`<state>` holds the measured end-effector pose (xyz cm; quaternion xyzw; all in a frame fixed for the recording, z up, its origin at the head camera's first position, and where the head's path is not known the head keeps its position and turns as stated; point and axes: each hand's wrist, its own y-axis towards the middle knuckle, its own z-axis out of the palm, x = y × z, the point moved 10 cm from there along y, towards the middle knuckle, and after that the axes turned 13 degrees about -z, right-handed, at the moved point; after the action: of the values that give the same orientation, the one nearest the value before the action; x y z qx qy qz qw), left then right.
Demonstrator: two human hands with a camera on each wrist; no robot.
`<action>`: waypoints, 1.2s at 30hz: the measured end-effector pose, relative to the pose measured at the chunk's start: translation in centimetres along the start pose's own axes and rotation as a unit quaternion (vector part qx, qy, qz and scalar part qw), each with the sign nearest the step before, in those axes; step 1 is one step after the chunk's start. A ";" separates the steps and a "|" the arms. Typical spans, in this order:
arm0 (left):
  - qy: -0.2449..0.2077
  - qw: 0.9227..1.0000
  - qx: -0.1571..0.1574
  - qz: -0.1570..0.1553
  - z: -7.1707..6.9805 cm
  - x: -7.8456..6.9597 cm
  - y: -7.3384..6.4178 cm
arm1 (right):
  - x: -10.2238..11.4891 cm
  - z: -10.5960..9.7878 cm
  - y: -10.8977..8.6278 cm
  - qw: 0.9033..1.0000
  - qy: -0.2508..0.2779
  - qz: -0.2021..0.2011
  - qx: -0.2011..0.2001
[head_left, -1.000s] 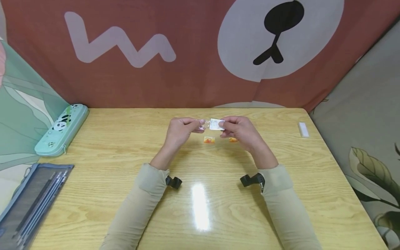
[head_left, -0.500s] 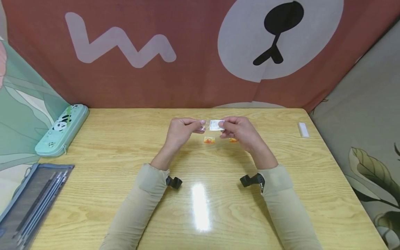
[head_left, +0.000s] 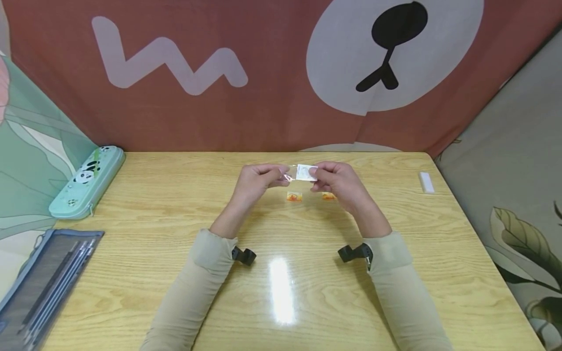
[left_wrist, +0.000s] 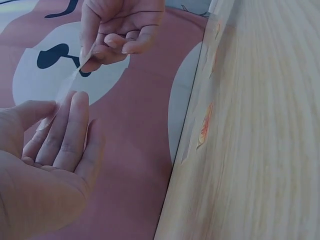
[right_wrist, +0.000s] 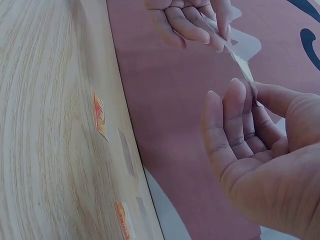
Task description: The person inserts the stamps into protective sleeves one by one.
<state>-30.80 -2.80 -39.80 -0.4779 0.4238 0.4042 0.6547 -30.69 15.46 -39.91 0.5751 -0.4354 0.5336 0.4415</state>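
Observation:
Both hands are raised close over the back part of the table. My left hand (head_left: 259, 185) pinches a crinkled clear plastic film (head_left: 290, 174) between thumb and fingers. Across from it, my right hand (head_left: 335, 183) pinches a small white printed card (head_left: 304, 172) by its right end. In the left wrist view the film (left_wrist: 64, 90) spans the gap between the hands, and in the right wrist view the card (right_wrist: 243, 67) runs up to the left fingers. Two small orange-and-yellow printed pieces, a left one (head_left: 294, 196) and a right one (head_left: 328, 196), lie on the table below.
A mint panda pencil case (head_left: 88, 183) lies at the back left, with a mesh pouch of pencils (head_left: 57, 287) in front of it. A white eraser-like block (head_left: 426, 182) lies near the right edge. A brown printed curtain (head_left: 219, 122) hangs behind the table (head_left: 175, 204).
The white card has shifted slightly up and right with my right hand. More of the clear film shows between the hands, and more of the right orange piece is uncovered.

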 end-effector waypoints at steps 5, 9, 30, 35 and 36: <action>0.015 1.000 -0.006 -0.010 -0.1 0.2 0.0 | 0.2 0.0 0.0 1.000 -0.013 -0.007 0.002; 0.033 0.999 -0.019 -0.002 -0.3 0.1 0.0 | 0.2 0.0 0.0 1.000 -0.018 -0.007 0.003; 0.074 0.996 -0.052 0.015 -0.7 -0.2 -0.1 | 0.3 0.2 0.0 0.999 -0.033 -0.008 0.025; 0.096 0.994 -0.053 0.013 -0.5 -0.2 -0.1 | 0.3 0.3 -0.1 0.999 -0.034 -0.007 0.029; 0.098 0.994 -0.052 0.012 -0.5 -0.1 -0.1 | 0.3 0.3 -0.1 0.999 -0.035 -0.007 0.029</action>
<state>-30.84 -3.29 -39.73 -0.5434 0.4701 0.3849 0.5792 -30.48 15.21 -39.67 0.6089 -0.4308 0.5223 0.4134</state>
